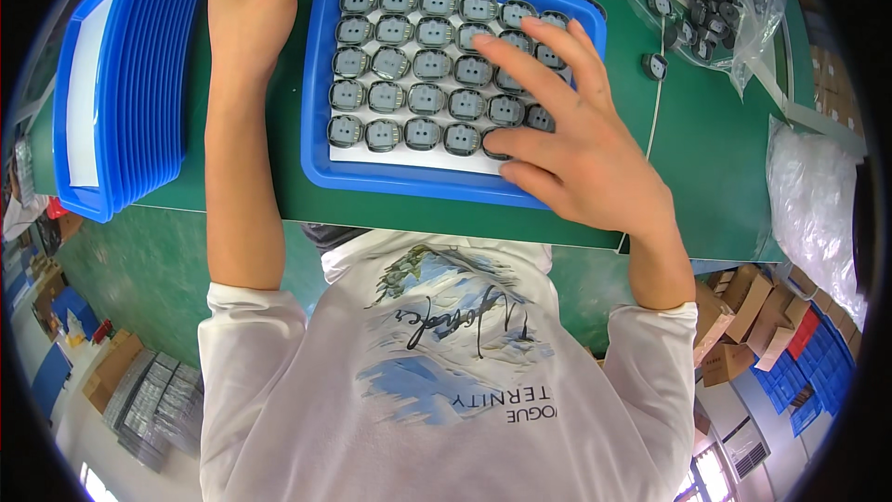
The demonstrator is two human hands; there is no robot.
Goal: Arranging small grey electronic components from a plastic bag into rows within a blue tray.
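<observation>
A blue tray (pixel 316 121) lies on the green table before me, lined with white and filled with rows of small grey parts in dark oval housings (pixel 426 98). Over the tray's right side, my right hand (pixel 595 149) has its fingers spread among the parts. One fingertip rests at a part in the nearest row, and the palm hides the tray's lower right corner. My left hand (pixel 251 14) is beyond the tray's upper left corner. Its fingertips run out of the picture at the top, so whether it holds anything is hidden.
A leaning stack of blue trays (pixel 149 84) stands at the left on the table. At the upper right, a clear plastic bag (pixel 743 9) holds many dark parts, with a loose dark part (pixel 654 66) near it. Crumpled clear plastic (pixel 813 204) and cardboard boxes (pixel 748 302) are farther right.
</observation>
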